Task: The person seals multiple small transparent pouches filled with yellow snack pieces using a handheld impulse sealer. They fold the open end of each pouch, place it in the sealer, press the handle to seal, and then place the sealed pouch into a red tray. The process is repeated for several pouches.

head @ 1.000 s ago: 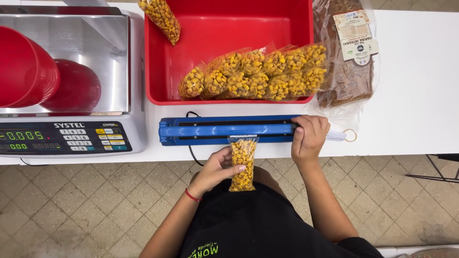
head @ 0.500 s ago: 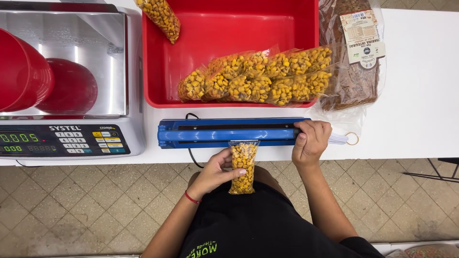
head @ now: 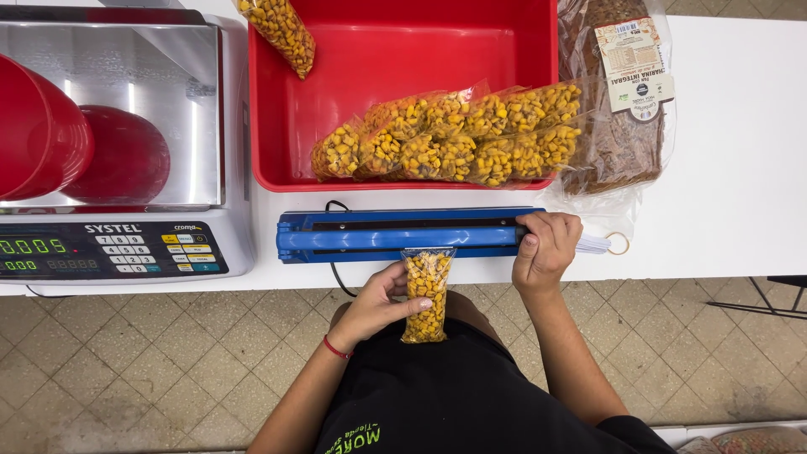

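At the table's near edge the left hand (head: pixel 374 304) grasped a small clear bag of yellow kernels (head: pixel 427 294) — its top tucked into the blue heat sealer (head: pixel 403 234). The right hand (head: pixel 546 250) pressed down, clenched over the sealer's right end. Behind sat a red tub (head: pixel 403 50) of filled bags — a scale (head: pixel 118 244) to the left.

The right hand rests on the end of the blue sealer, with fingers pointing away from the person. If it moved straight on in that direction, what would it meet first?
Probably the bagged brown loaf, just beyond the right hand and blue sealer; height is unclear.
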